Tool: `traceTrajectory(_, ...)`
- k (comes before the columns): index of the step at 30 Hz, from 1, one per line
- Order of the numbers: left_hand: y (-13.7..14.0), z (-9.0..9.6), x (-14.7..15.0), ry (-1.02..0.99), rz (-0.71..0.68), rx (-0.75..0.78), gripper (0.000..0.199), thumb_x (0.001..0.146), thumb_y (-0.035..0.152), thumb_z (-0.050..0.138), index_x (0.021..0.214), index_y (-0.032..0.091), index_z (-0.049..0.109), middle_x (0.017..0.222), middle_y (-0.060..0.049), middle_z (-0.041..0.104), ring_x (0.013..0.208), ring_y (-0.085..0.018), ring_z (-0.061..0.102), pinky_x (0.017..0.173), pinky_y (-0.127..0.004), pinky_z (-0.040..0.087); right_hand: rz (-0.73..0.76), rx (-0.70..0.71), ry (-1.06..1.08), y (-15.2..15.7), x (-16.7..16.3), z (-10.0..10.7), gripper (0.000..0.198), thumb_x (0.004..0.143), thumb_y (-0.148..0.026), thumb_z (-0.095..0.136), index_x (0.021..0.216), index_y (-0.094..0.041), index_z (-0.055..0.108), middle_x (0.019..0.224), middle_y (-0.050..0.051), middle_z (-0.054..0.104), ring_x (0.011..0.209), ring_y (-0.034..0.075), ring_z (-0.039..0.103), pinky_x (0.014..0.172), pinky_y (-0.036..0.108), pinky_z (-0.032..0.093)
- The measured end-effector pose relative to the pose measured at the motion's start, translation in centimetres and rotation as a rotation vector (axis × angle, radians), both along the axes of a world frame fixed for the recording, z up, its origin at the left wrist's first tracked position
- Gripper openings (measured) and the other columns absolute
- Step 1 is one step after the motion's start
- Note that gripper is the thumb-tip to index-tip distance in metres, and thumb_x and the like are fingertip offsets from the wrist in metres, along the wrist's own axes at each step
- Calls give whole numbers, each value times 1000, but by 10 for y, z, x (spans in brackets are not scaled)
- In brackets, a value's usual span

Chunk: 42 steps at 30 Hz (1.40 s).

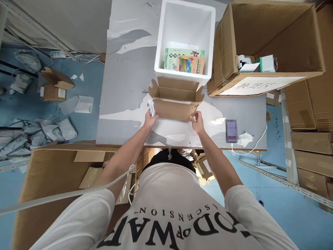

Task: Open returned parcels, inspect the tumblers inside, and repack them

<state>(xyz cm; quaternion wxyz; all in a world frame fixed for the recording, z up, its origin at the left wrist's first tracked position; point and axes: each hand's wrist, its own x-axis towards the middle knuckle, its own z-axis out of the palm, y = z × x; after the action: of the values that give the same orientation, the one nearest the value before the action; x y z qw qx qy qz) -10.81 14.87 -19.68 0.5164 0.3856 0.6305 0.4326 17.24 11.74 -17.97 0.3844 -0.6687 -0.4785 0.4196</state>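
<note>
A small brown cardboard box (173,110), its flaps unfolded, is on the table in front of me. At its near left corner, my left hand (150,121) is closed on the cardboard. A crumpled white piece of paper (151,107) sticks up beside those fingers; whether they pinch it too I cannot tell. My right hand (197,122) pinches the near right corner. Just beyond the box stands a white foam box (159,45) with booklets (191,64) inside, one green and one orange-brown.
A large cardboard carton (223,52) with small packages stands at the back right. A phone (231,131) with a white cable lies on the table (125,132) at right, near paper scraps. Below the table's left edge is another big carton (47,180). Stacked boxes (312,142) line the right.
</note>
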Motion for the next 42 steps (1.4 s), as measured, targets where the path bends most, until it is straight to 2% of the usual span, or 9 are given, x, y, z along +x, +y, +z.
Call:
traceTrajectory(5,-68,21,-21,214,-2,-7,38,78,52,62,89,15,63,85,-7,69,92,-26,66,86,-38,55,-26,4,-72,-55,-1,30,40,83,-55,52,106,-23,50,94,5,61,87,20,59,86,36,48)
traceTrajectory(10,-112,-1,-23,88,-27,-121,48,80,58,55,104,18,64,95,-9,71,96,-25,68,84,-44,59,-66,-188,-95,-91,-7,23,44,80,-60,49,101,-21,54,81,5,62,77,21,59,77,37,50)
traceTrajectory(17,-124,-22,-35,228,-165,-218,26,75,38,55,89,18,65,82,-9,71,93,-31,67,85,-49,57,-44,-231,165,-116,4,-7,40,79,-42,46,112,-24,58,116,9,66,109,24,61,96,45,49)
traceTrajectory(22,-128,-20,-33,243,-212,-210,27,69,33,60,91,18,66,89,-9,73,100,-31,66,96,-50,51,107,-270,123,-127,2,-18,63,65,-29,63,126,-27,50,139,8,53,127,26,50,107,50,42)
traceTrajectory(26,-125,-2,-24,226,-170,-88,40,79,44,55,108,18,66,107,-11,72,114,-30,63,105,-49,46,55,-170,147,-116,-5,2,47,76,-44,62,117,-26,49,128,8,60,122,23,54,103,45,45)
traceTrajectory(30,-118,31,-20,322,-49,91,49,92,54,41,112,17,67,118,-12,68,122,-27,58,109,-43,43,5,-38,57,-104,-6,49,42,84,-60,52,105,-24,51,115,10,65,107,24,61,96,41,48)
traceTrajectory(34,-112,59,-14,448,-40,151,50,94,55,39,106,17,70,117,-12,69,126,-30,55,115,-47,35,-77,-51,-142,-101,-3,88,47,87,-67,43,100,-23,54,104,9,68,95,26,62,88,40,47)
traceTrajectory(39,-118,51,1,296,-91,86,52,94,55,41,126,20,62,126,-9,65,132,-29,51,114,-45,38,-122,-237,-244,-98,-2,87,53,87,-71,36,97,-24,56,95,9,68,94,28,61,86,41,44)
traceTrajectory(42,-122,36,11,135,-46,41,57,95,57,35,132,20,57,121,-9,68,131,-26,53,111,-43,43,-138,-234,-251,-94,-2,77,54,86,-72,35,95,-24,57,96,9,67,94,27,60,87,40,43)
